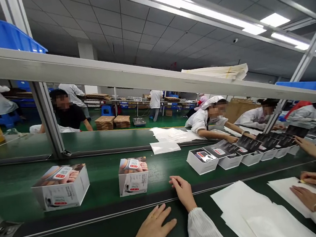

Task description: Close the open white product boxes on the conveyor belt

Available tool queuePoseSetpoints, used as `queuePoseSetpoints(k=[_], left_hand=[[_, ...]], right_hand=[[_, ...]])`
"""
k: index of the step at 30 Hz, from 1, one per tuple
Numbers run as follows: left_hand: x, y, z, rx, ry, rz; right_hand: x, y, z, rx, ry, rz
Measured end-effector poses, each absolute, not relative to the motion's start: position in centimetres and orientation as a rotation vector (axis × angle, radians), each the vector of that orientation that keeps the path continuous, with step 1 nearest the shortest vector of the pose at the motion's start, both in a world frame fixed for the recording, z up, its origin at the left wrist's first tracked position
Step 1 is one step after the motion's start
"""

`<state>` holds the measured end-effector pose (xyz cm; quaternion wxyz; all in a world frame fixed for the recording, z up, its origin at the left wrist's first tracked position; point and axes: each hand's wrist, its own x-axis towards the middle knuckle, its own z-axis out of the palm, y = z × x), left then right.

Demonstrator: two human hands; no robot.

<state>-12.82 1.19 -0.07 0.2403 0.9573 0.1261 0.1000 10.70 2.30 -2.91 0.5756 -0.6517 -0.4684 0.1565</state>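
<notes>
My left hand (150, 233) is over the near green work surface, palm down with fingers spread and nothing in it. Further forward, my right hand (183, 193) reaches over the dark rail at the edge of the green conveyor belt (164, 171). Its fingers are loosely bent and no object shows in them. Nearest to it, on the left, a closed white box (133, 181) printed with a wrist device stands on the belt, not touched. Another such box (63, 188) stands further left. To the right, several open boxes (203, 161) with dark raised lids form a row.
White sheets (253, 214) lie in a loose pile right of my right arm. A co-worker's hands (308, 196) rest on another sheet at far right. Across the belt, a co-worker (209, 118) reaches toward the boxes. More white sheets (171, 135) lie there. A shelf beam (141, 76) crosses above.
</notes>
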Motion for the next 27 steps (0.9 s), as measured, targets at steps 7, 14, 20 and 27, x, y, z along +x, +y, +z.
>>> queuePoseSetpoints(k=[7,14,20,27], left_hand=[[-12.7,1.2,0.1,2.637,0.363,0.250],[-12.8,1.2,0.2,2.670,0.368,0.219],[-12.9,1.0,0.5,2.655,0.354,0.246],[-11.9,2.1,-2.7,2.785,0.279,0.343]], right_hand=[[10.7,2.4,-3.2,-1.517,-1.084,0.392],[10.9,2.6,-3.4,-1.525,-1.102,0.410],[10.5,2.4,-3.2,-1.514,-1.087,0.402],[14.1,2.3,-2.5,-1.573,-0.717,0.185]])
